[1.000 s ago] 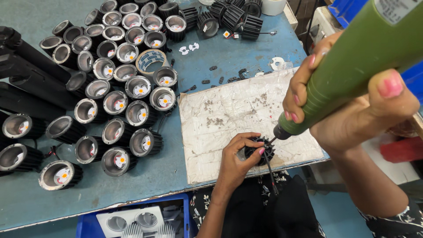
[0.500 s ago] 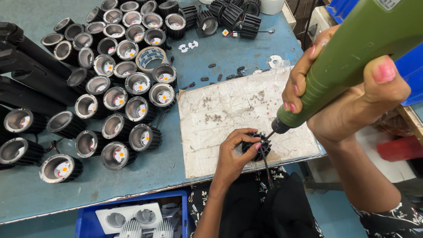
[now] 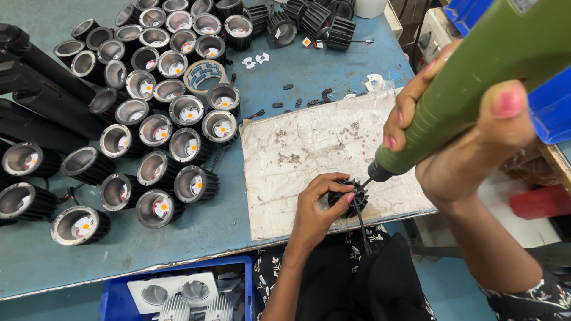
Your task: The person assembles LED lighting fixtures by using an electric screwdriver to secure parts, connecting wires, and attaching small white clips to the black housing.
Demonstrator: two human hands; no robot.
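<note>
- My right hand (image 3: 458, 137) was wrapped tight around a fat green cylindrical electric screwdriver (image 3: 470, 77), fingers curled over the far side and thumb pressed on the near side, tool tilted down toward the left.
- The dark bit at its tip sat right on top of a small black finned metal heat sink (image 3: 351, 196), the round ribbed kind.
- My left hand (image 3: 315, 211) had that heat sink pinched, thumb on one side and fingertips hooked over the other, closed snug on it and pinning it down.
- The heat sink sat near the front edge of a scuffed whitish flat work board (image 3: 297, 148), which lay on the blue-green painted worktable (image 3: 71, 261). A thin black wire ran from it off the front edge toward my lap.
- Little heaps of tiny screws (image 3: 288, 157) were scattered on the board, well apart from my fingers.
- To the left, a whole crowd of round black spotlight housings with silvery reflectors (image 3: 178, 113) stood packed together, open ends up, some with a yellow dot in the middle.
- A roll of tape (image 3: 204, 74) sat in among them.
- More black finned heat sinks (image 3: 309, 21) were lined up at the far edge of the table.
- A blue plastic crate (image 3: 178, 291) under the front edge held white square twin-lamp frames.
</note>
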